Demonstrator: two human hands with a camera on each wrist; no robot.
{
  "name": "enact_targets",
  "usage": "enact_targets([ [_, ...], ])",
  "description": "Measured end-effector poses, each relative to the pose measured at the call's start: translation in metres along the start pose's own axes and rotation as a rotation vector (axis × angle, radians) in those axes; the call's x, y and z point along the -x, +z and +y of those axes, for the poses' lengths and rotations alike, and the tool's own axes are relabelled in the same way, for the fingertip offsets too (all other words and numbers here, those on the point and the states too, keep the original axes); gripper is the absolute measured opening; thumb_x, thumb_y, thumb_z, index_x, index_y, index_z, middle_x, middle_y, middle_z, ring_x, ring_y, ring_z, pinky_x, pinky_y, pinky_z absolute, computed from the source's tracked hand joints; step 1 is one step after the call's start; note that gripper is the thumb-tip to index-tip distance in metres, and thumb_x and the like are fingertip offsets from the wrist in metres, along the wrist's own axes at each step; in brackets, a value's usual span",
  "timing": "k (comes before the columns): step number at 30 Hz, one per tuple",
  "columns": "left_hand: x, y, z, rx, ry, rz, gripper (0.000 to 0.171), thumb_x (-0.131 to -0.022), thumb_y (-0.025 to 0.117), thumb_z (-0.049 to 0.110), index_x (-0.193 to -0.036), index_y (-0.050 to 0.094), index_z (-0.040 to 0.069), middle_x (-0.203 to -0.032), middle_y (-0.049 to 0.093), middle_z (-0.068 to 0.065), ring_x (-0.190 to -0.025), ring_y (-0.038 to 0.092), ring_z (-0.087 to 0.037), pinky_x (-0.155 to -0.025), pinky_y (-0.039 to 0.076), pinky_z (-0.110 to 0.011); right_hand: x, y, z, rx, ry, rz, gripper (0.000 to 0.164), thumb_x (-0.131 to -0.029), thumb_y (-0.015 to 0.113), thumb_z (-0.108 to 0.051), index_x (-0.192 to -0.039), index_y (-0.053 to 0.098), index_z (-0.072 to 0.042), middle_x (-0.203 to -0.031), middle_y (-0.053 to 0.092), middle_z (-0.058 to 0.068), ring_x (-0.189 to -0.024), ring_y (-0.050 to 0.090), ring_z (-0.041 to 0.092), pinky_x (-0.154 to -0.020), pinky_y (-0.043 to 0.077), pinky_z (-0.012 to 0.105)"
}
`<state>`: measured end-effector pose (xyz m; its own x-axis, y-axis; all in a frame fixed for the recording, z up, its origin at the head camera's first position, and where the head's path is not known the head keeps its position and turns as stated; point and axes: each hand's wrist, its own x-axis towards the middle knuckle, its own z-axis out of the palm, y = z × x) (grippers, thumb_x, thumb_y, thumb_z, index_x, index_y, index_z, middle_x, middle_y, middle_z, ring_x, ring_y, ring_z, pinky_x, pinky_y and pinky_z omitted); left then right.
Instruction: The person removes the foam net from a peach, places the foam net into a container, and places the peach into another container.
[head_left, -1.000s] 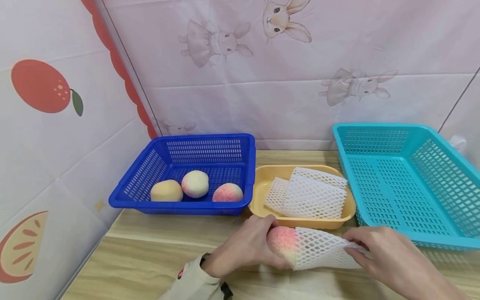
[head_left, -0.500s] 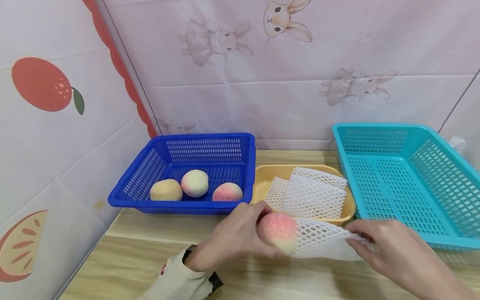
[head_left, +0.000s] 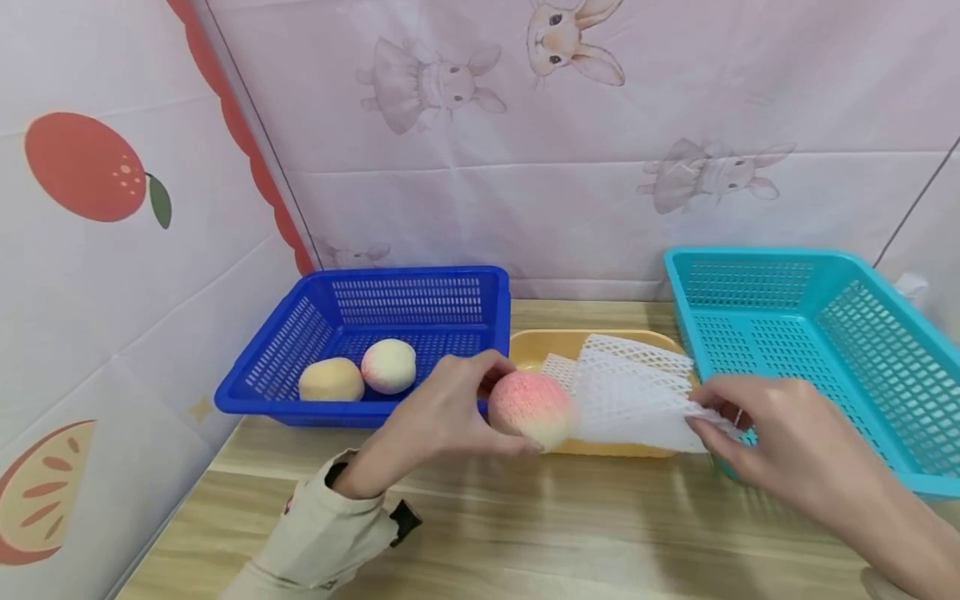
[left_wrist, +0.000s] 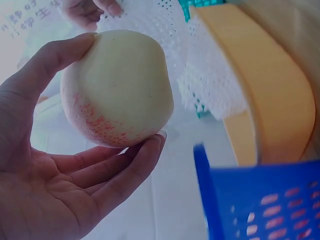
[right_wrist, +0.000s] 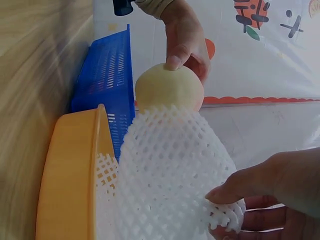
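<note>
My left hand (head_left: 442, 412) grips a pink and cream peach (head_left: 531, 408), raised off the table, with thumb and fingers around its left side. A white foam net sleeve (head_left: 637, 421) reaches over the peach's right side in the head view. My right hand (head_left: 787, 442) pinches the sleeve's far end. In the left wrist view the peach (left_wrist: 120, 90) shows its cream face with red speckles. The right wrist view has the net sleeve (right_wrist: 170, 175) stretched between the peach (right_wrist: 170, 90) and my right thumb and fingers.
At the left stands a blue basket (head_left: 292, 408) with a peach (head_left: 388, 367) and a yellowish fruit (head_left: 332, 381). Behind the hands, a yellow tray (head_left: 528, 340) holds more foam net sleeves (head_left: 633, 358). A turquoise basket (head_left: 802, 304) stands at the right.
Both hands have lifted the peach and its sleeve up and away from me, the left also shifting left. My left hand now hides the blue basket's right-hand peach.
</note>
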<state>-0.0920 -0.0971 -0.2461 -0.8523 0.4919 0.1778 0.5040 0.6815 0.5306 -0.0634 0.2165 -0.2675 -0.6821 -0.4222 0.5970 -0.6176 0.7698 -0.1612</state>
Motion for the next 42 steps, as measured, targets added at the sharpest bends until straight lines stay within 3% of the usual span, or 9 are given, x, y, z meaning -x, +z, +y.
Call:
enact_targets([
  [6, -0.002, -0.018, -0.013, 0.017, -0.089, 0.057, 0.064, -0.064, 0.087, 0.041, -0.112, 0.063, 0.009, -0.100, 0.068, 0.000, -0.090, 0.063, -0.012, -0.078, 0.053, -0.030, -0.013, 0.000, 0.000, 0.010, 0.050, 0.064, 0.024, -0.065, 0.082, -0.004, -0.082, 0.067, -0.013, -0.073, 0.062, -0.007, -0.062, 0.054, 0.008, -0.051, 0.046, 0.026],
  [11, -0.005, -0.032, -0.024, -0.016, -0.156, 0.114, 0.067, -0.065, 0.087, 0.041, -0.116, 0.060, 0.007, -0.104, 0.067, -0.005, -0.092, 0.063, -0.017, -0.080, 0.054, -0.035, -0.018, 0.004, -0.001, 0.033, 0.050, 0.193, 0.026, -0.061, 0.077, 0.000, -0.081, 0.062, -0.006, -0.091, 0.066, 0.011, -0.083, 0.059, 0.028, -0.061, 0.047, 0.037],
  [15, -0.010, -0.036, -0.037, -0.043, -0.224, 0.126, 0.069, -0.066, 0.087, 0.041, -0.116, 0.058, 0.006, -0.103, 0.066, -0.008, -0.091, 0.061, -0.020, -0.079, 0.054, -0.036, -0.020, 0.013, -0.004, 0.062, 0.040, 0.198, 0.027, -0.060, 0.074, 0.003, -0.078, 0.054, -0.003, -0.105, 0.064, 0.018, -0.101, 0.056, 0.037, -0.063, 0.049, 0.050],
  [21, -0.010, -0.031, -0.063, -0.080, -0.268, 0.145, 0.065, -0.067, 0.087, 0.040, -0.113, 0.058, 0.003, -0.099, 0.065, -0.010, -0.086, 0.061, -0.021, -0.076, 0.055, -0.035, -0.024, 0.039, -0.012, 0.072, 0.077, 0.075, 0.029, -0.066, 0.073, 0.003, -0.079, 0.048, -0.004, -0.114, 0.062, 0.024, -0.102, 0.058, 0.041, -0.059, 0.050, 0.047],
  [24, -0.009, -0.029, -0.074, -0.087, -0.264, 0.173, 0.062, -0.067, 0.087, 0.039, -0.109, 0.058, 0.002, -0.097, 0.065, -0.011, -0.082, 0.060, -0.022, -0.072, 0.055, -0.035, -0.027, 0.048, -0.014, 0.075, 0.099, 0.011, 0.027, -0.069, 0.071, 0.002, -0.082, 0.048, -0.004, -0.097, 0.063, 0.021, -0.082, 0.060, 0.035, -0.052, 0.047, 0.042],
  [27, -0.011, -0.029, -0.083, -0.113, -0.263, 0.209, 0.061, -0.068, 0.086, 0.039, -0.106, 0.059, 0.000, -0.093, 0.065, -0.012, -0.078, 0.060, -0.022, -0.068, 0.054, -0.034, -0.028, 0.056, -0.014, 0.088, 0.130, -0.084, 0.026, -0.072, 0.069, 0.003, -0.083, 0.046, -0.005, -0.075, 0.053, 0.010, -0.063, 0.049, 0.024, -0.047, 0.040, 0.035],
  [31, -0.015, -0.030, -0.091, -0.151, -0.310, 0.230, 0.064, -0.068, 0.083, 0.044, -0.106, 0.059, -0.001, -0.093, 0.066, -0.014, -0.078, 0.061, -0.024, -0.067, 0.053, -0.036, -0.028, 0.068, -0.014, 0.084, 0.153, -0.202, 0.025, -0.076, 0.066, 0.004, -0.084, 0.044, -0.005, -0.068, 0.044, 0.003, -0.058, 0.040, 0.019, -0.045, 0.032, 0.029],
  [37, -0.021, -0.032, -0.097, -0.142, -0.450, 0.174, 0.076, -0.075, 0.074, 0.058, -0.118, 0.055, -0.002, -0.102, 0.065, -0.018, -0.084, 0.061, -0.026, -0.074, 0.054, -0.039, -0.024, 0.082, -0.009, 0.021, 0.153, -0.341, 0.024, -0.086, 0.070, -0.016, -0.100, 0.057, -0.002, -0.093, 0.063, 0.015, -0.077, 0.061, 0.027, -0.060, 0.051, 0.040],
  [42, -0.024, -0.032, -0.100, -0.147, -0.519, 0.093, 0.086, -0.080, 0.062, 0.066, -0.132, 0.048, -0.002, -0.114, 0.062, -0.022, -0.095, 0.060, -0.031, -0.085, 0.051, -0.045, -0.018, 0.089, -0.004, -0.054, 0.217, -0.535, 0.047, -0.097, 0.049, -0.050, -0.104, 0.063, -0.006, -0.113, 0.061, 0.017, -0.101, 0.061, 0.033, -0.081, 0.050, 0.051],
])
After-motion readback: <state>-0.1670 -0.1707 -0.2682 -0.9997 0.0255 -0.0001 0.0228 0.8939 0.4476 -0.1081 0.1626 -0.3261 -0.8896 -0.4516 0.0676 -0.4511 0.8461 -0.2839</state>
